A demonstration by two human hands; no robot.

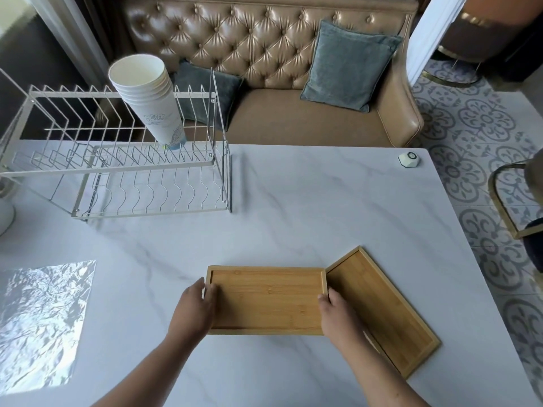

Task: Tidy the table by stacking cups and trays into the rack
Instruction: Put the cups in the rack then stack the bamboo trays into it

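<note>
While both hands hold one tray, no tray is in the rack (117, 168) yet. Left hand (195, 311): fingers curled over short left rim of near tray (266, 299). Right hand (338, 317): same on short right rim. Can't tell if tray is off the worktop (293, 201).

Positions rel. to rack:
- near tray: well apart, toward the person and to rack's right.
- second tray (382, 312): further right, angled; corner meets near tray's right end, touching or slightly overlapped, can't tell which.
- cup stack (150, 95): nested, leaning, in rack's upper tier near right end.

Risks (judgement):
1. Right fingers sit where the trays meet, so the lift could drag the second tray.
2. On approach, tray edge may catch rack's end frame or knock the leaning cup stack, which looks top-heavy.
3. Rim-only grip on smooth wood, so slip possible when tipping upright for a slot.
</note>
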